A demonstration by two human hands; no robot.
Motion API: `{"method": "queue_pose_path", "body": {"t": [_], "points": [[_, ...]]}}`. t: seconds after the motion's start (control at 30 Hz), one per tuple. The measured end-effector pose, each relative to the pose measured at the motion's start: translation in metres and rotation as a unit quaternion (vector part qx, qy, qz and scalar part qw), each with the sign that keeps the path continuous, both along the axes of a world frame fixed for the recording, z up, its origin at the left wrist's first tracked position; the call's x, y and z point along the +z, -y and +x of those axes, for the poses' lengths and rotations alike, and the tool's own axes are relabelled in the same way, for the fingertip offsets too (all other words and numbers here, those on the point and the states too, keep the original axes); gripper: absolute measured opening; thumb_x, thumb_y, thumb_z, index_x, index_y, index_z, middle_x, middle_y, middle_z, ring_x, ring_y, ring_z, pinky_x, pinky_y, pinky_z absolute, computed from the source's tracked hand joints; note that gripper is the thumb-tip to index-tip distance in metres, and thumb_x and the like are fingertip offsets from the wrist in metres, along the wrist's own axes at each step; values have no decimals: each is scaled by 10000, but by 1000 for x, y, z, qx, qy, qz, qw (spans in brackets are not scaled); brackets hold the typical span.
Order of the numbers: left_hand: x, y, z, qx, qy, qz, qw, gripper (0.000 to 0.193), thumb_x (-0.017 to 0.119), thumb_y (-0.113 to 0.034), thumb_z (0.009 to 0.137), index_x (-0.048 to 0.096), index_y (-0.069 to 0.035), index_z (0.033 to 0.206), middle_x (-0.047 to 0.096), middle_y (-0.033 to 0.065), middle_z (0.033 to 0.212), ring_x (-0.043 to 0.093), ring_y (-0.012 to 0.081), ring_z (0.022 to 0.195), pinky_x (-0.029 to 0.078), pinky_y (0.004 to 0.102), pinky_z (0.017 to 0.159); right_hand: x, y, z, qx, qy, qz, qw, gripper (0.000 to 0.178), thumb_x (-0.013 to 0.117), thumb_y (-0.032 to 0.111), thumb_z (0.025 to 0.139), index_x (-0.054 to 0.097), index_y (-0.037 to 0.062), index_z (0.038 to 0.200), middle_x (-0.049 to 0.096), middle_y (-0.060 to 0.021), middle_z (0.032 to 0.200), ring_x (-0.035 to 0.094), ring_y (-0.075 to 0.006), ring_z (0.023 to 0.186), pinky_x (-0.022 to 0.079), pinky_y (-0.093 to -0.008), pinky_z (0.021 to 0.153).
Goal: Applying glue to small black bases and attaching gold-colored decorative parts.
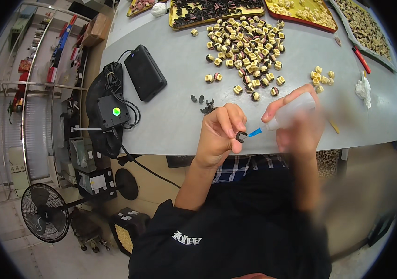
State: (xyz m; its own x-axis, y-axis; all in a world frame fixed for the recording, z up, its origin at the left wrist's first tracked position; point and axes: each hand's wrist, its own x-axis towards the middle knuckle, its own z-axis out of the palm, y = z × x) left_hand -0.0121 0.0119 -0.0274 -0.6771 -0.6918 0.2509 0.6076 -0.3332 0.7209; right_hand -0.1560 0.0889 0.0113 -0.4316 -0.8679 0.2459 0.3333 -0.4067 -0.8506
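Observation:
Between the thumb and fingers of my left hand is a small black C-shaped piece. My right hand, partly blurred, grips a translucent white squeeze bottle. Its blue needle tip points left, with the thin end at or very close to the black piece; whether they touch I cannot tell. Just beyond my left hand lie several loose black pieces. A small group of cream pieces sits beyond my right hand. Farther off spreads a pile of small cream-and-dark assembled pieces.
At the far edge stand a yellow tray of black pieces, a red-rimmed tray of cream pieces and another tray of beige pieces. A red pen and crumpled tissue lie right; a black slab-shaped device and cabled box left.

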Motion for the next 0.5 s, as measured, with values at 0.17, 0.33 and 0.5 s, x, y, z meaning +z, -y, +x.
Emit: {"method": "queue_pose_path", "body": {"t": [0.17,0.33,0.5], "points": [[-1,0,0,4,-2,2,1000,347,819,-217,570,489,-154,657,539,-15,782,443,117,735,333,272,677,-2,-1,-1,-3,-11,2,1000,413,568,371,848,410,-3,923,617,-204,750,442,-84,359,362,-185,315],[0,0,0,0,-2,4,1000,350,821,-212,567,487,-156,656,537,-16,785,446,116,735,333,272,678,-3,-1,-2,-11,-23,2,1000,413,566,372,850,409,-4,917,616,-202,740,432,-80,354,357,-182,314],[-1,0,0,0,-2,8,1000,353,824,-205,563,486,-156,651,535,-17,784,448,117,737,334,272,680,-3,-2,-1,-20,-30,3,999,402,561,360,855,405,-6,915,615,-207,746,435,-80,360,356,-183,316]]}}
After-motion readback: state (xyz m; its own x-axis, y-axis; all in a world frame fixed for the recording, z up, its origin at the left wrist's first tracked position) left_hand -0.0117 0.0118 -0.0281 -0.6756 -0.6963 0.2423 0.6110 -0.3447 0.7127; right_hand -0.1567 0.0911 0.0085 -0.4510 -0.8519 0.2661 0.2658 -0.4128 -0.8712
